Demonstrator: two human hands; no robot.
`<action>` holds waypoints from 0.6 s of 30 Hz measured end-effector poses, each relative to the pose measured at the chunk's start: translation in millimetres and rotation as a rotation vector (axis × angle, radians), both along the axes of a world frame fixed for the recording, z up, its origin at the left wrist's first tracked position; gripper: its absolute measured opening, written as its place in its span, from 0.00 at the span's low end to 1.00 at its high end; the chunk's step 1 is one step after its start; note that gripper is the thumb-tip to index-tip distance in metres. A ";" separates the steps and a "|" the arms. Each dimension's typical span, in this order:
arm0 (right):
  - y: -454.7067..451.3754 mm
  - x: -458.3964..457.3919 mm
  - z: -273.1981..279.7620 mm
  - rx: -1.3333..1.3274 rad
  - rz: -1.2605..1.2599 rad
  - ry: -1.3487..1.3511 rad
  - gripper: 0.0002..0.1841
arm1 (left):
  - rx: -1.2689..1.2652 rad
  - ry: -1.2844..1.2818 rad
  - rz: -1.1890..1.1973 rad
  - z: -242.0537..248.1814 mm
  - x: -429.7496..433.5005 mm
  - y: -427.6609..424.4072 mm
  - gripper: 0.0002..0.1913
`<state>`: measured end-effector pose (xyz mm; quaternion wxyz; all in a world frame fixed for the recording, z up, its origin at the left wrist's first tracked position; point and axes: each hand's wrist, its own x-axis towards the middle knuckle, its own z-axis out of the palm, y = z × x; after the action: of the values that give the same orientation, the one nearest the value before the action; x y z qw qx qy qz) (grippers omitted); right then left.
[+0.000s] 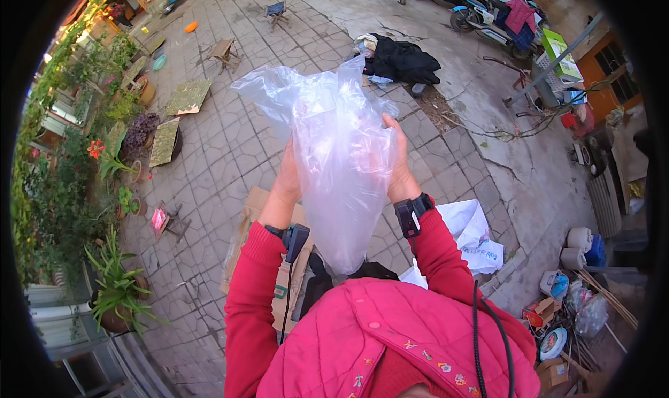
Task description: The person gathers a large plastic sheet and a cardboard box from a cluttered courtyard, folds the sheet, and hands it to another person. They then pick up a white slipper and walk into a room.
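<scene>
A large clear plastic bag hangs in front of my chest, its crumpled upper edge spreading away from me and its narrow end near my lap. My left hand is at the bag's left side, with its fingers hidden behind the plastic. On the right side, my right hand holds the bag, the fingertips showing at its edge and the rest partly covered by the film. Both wrists carry black straps with small devices. Flattened cardboard lies on the paving below my left forearm.
White sacking lies by my right forearm. Dark clothing is heaped on the ground ahead. Small folding stools, woven mats and potted plants stand to the left. Containers, boxes and sticks lie at the right; an electric scooter is parked at the far right.
</scene>
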<state>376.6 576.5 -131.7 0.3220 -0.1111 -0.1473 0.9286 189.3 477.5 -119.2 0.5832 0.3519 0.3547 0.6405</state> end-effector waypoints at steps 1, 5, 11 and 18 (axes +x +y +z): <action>-3.0 0.8 5.2 0.008 0.011 0.003 0.40 | 0.029 0.097 0.009 -2.8 3.4 2.6 0.33; -29.0 4.6 19.8 0.140 -0.041 -0.217 0.45 | 0.150 0.786 0.176 -7.9 25.5 5.7 0.37; -38.9 21.4 19.8 0.176 0.093 -0.220 0.39 | 0.302 1.446 0.261 -1.2 50.6 -21.1 0.48; -35.4 15.9 3.7 0.737 0.177 -0.584 0.27 | 0.383 1.382 0.225 -24.5 51.7 -46.2 0.34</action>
<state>392.5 541.1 -128.1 0.2047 -0.2330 -0.5599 0.7683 241.0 431.3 -143.7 0.0847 0.7335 0.5580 0.3789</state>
